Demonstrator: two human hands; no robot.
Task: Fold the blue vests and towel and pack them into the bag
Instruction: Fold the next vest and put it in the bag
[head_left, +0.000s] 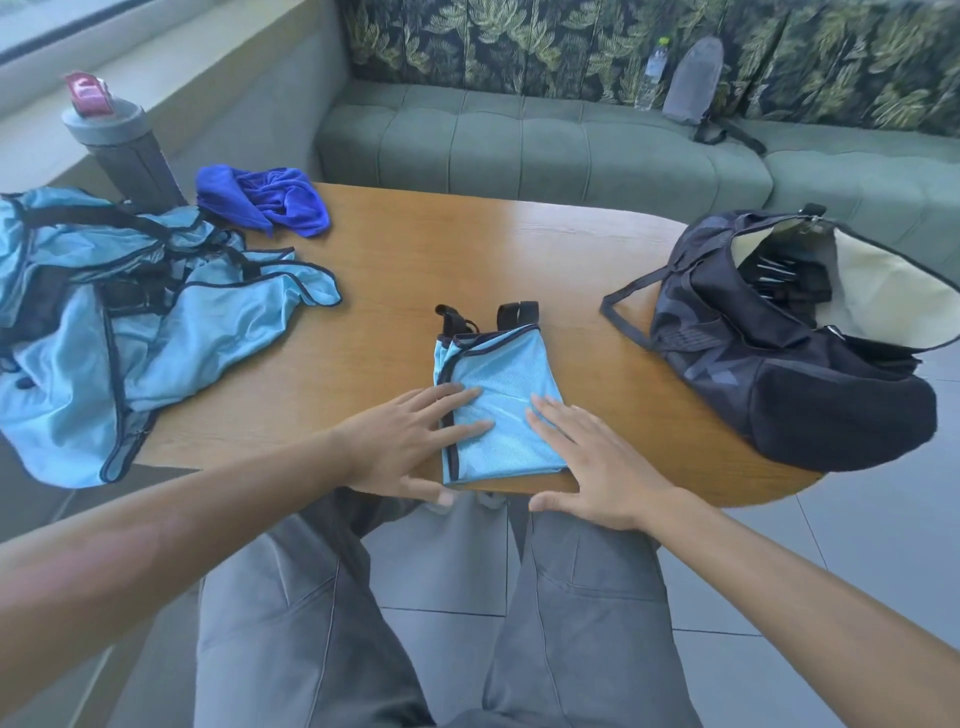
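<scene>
Pale-blue mesh fills the table's (415, 249) nine o'clock side: a loose heap of unfolded vests (130, 312), edged in dark binding with black straps tangled through it, spilling over the near edge. Behind it, toward eleven o'clock, a royal-blue towel (265, 200) lies crumpled beside a grey bottle (130, 156).

At six o'clock, right at the table's near edge, sits one folded vest (498, 395), a compact rectangle with two black strap loops poking out at its far end. The left hand (410, 436) lies flat on its left border, fingers straight and spread, gripping nothing. The right hand (592, 462) presses its right border the same way, fingers extended, thumb off the table edge.

This looks like the smoothing at the end of one fold. Next, I judge, the packet must be lifted whole, pinched from both sides so the slippery layers do not slide open, and carried toward three o'clock.

There the dark bag (779, 364) lies on its side, well apart from the vest, its mouth open to a pale lining.
</scene>
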